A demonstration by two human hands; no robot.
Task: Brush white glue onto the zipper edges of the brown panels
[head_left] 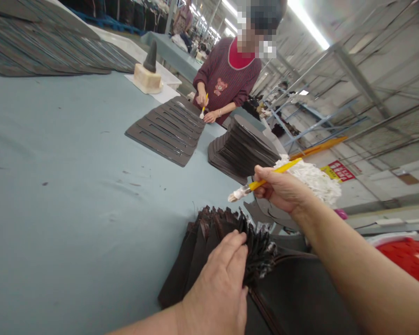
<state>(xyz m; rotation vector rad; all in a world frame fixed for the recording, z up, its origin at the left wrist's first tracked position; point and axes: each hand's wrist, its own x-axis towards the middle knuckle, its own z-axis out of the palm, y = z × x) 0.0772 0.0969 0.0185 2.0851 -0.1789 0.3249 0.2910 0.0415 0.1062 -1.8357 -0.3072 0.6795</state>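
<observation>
My right hand grips a yellow-handled brush in a pinch, its pale, white-coated bristles pointing left above the table. Below the brush lies a thick stack of dark brown leather-like pieces with ragged, frayed-looking upper edges. My left hand rests flat on that stack, fingers stretched out, holding nothing. A large smooth dark panel extends from the stack toward the lower right, partly behind my right forearm.
Across the blue-grey table, a co-worker holds another brush over fanned slotted panels. A stack of dark panels stands beyond my right hand. A block with a dark cone sits farther back; a red basket is at right.
</observation>
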